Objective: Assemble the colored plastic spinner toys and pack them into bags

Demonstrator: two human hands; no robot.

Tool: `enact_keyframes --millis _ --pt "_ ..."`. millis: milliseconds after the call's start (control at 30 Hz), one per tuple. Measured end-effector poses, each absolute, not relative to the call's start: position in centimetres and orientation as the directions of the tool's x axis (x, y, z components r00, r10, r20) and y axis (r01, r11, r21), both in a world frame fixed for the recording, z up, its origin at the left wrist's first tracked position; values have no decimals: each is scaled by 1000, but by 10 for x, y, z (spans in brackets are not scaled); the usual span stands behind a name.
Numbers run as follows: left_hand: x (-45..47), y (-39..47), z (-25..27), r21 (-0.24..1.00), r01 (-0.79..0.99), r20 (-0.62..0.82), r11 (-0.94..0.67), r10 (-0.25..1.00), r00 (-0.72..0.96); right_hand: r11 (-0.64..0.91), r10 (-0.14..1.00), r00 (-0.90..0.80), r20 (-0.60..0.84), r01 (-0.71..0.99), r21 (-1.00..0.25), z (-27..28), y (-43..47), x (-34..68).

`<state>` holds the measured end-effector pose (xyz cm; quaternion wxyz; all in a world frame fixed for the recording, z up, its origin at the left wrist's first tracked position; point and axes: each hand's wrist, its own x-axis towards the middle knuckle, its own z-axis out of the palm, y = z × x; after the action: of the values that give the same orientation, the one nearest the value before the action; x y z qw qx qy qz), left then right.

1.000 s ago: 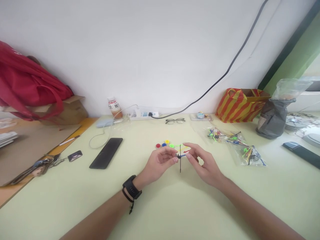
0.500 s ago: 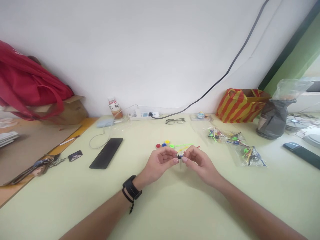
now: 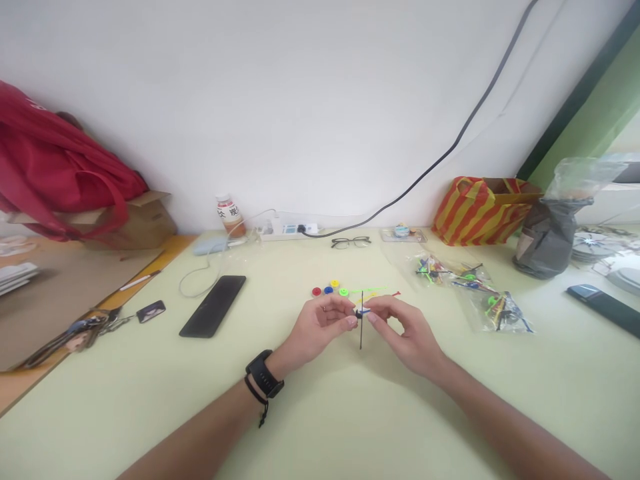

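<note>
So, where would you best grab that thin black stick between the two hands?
Probably its lower part, pinched from the wearer's side: the black stick is thin and that end pokes clear, while the left hand and right hand crowd its middle.

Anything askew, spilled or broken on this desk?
No spill or obvious breakage shows. Only mild untidiness: the red bag slumps over the cardboard box, its strap hanging down the front. The thin black rod at the left hand looks straight; its middle is too small to judge for damage.
</note>
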<state>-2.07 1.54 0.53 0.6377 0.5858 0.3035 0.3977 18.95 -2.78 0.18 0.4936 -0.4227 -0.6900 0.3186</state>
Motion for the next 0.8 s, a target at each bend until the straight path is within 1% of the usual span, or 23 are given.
enact_keyframes --millis 67,133,200,267,300,333,500,800 --pt "-22 16 6 989 -150 62 17 860 507 468 883 -107 456 260 -845 0 -28 190" --pt "-22 17 6 988 -156 59 24 859 508 469 882 -76 466 253 -846 -2 -28 191" --pt "-22 18 6 985 -169 69 21 860 506 432 901 -149 407 246 -867 -3 -26 192" --pt "-22 18 7 984 -179 74 19 864 498 386 908 -271 319 247 -889 -2 -25 194" --pt "-22 18 7 983 -182 72 21 867 493 373 906 -305 292 253 -893 -1 -24 194" --pt "-22 18 7 983 -182 70 24 868 491 370 908 -303 288 261 -892 0 -24 194" --pt "-22 16 11 984 -178 77 13 870 488 409 912 -146 383 260 -875 1 -26 190" --pt "-22 17 11 987 -159 61 18 877 477 517 855 -152 496 331 -789 -3 -27 194"
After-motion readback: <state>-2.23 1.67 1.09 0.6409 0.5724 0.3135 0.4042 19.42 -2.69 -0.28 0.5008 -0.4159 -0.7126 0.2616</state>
